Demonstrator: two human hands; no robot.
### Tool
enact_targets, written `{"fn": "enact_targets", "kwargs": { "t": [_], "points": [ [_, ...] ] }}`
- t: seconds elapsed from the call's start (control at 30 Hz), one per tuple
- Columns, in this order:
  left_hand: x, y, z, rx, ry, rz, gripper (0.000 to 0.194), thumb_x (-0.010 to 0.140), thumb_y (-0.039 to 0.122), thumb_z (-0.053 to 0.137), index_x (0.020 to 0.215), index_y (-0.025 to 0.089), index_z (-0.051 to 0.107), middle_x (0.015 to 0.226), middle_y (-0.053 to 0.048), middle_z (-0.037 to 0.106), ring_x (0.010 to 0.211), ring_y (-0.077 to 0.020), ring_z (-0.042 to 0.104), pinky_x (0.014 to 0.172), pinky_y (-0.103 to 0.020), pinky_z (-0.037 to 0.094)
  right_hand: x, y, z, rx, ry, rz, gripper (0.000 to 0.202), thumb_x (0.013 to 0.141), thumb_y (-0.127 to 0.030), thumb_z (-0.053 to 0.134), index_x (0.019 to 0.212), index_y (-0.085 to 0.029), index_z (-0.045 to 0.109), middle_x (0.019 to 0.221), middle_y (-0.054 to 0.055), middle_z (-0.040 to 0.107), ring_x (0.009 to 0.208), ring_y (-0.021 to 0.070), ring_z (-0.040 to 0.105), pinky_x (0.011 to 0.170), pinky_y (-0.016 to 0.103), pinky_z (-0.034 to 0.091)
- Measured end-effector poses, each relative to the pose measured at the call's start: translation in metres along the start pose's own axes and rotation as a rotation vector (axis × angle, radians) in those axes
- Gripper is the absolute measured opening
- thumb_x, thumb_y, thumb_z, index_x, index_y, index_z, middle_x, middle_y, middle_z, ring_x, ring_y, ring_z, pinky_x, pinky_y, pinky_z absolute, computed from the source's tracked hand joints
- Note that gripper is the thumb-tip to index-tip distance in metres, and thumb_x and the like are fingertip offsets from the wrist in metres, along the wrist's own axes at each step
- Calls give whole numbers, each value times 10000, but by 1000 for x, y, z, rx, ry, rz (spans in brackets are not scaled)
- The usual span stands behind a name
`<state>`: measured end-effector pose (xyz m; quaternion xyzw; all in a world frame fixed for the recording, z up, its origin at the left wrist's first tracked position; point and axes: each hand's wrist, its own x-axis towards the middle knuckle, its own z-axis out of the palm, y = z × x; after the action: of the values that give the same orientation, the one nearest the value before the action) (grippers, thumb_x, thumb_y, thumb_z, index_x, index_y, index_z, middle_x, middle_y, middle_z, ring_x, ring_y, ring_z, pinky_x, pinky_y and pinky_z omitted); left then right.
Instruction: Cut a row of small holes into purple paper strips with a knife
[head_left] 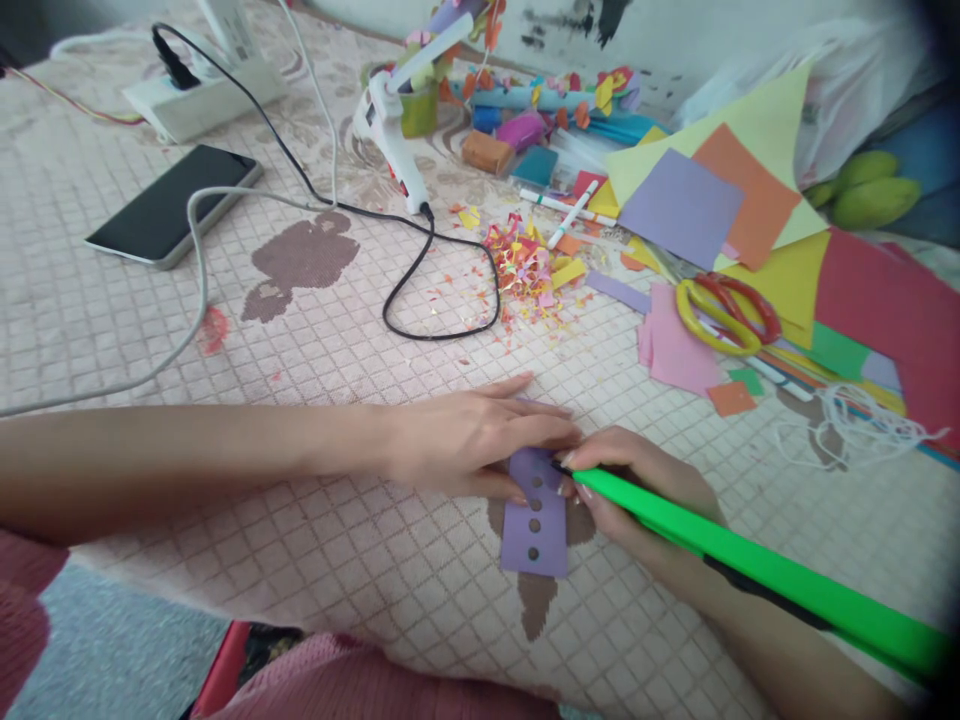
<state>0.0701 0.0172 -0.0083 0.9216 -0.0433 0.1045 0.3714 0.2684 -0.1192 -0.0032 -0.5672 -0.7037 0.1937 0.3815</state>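
The left hand (487, 435) partly hides the purple strip (551, 522).

The pale wall (664, 45) behind the tabletop (337, 560) bears dark, irregular marks (611, 20). The tabletop is covered by pale cloth (97, 325) with lattice lines and brown motifs (300, 258). Grey-blue floor (135, 630) shows at lower left.

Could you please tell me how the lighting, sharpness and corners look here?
Head view: soft light, no harsh glare on the phone; head view: upper right corner darkens; head view: paper scraps look soft, but dark spots on the purple paper can be made out.
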Motion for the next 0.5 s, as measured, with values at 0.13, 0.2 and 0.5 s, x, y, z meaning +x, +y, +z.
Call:
{"fn": "enact_targets", "kwargs": {
  "t": [0.13,0.2,0.5],
  "points": [
    [0,-1,2,6,6,5,626,961,245,644,1440,105,266,1419,-179,587,1360,-269,537,1266,-542,139,-1,0,0,-3,-8,-2,207,837,-85,572,921,-267,625,804,-45,699,699,85,680,673,189,550],
    [-2,0,3,26,26,1,616,971,248,630,1437,113,250,1412,-176,594,1346,-275,550,1258,-557,148,0,-1,0,-10,-5,-13,199,836,-86,567,909,-263,621,783,-48,697,671,79,680,649,180,545],
    [-3,8,3,57,32,-88,650,931,225,687,1416,155,260,1427,-146,588,1334,-275,561,1249,-594,86,1,-4,-2,-26,-2,-6,210,830,-78,559,904,-263,624,780,-45,704,673,78,689,629,170,540]
  ]
}}
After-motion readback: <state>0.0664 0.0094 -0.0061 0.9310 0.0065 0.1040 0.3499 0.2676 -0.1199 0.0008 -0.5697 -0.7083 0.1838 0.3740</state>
